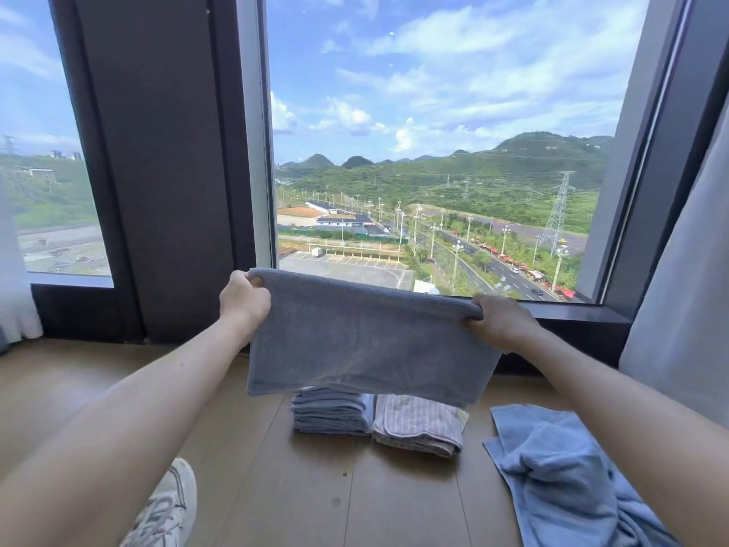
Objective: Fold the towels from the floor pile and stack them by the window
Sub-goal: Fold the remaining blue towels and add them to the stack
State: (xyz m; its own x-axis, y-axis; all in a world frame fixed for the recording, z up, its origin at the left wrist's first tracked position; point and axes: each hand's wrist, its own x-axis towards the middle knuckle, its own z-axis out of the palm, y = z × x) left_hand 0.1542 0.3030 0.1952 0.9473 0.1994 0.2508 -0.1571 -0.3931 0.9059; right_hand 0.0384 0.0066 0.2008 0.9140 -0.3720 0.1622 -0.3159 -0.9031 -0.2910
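Note:
A grey towel (363, 341) hangs doubled in the air in front of the window. My left hand (243, 300) grips its upper left corner and my right hand (501, 321) grips its upper right corner. Under its lower edge, on the wooden floor, stands a stack of folded blue towels (331, 413), and a folded striped grey towel (418, 426) lies right beside it. A loose light blue towel (560, 471) lies crumpled on the floor at the right, partly under my right forearm.
The large window (434, 152) with its dark sill (572, 315) is straight ahead. A pale curtain (686, 309) hangs at the right and another at the far left. My white sneaker (167, 511) shows at the bottom left on the wooden floor (315, 499).

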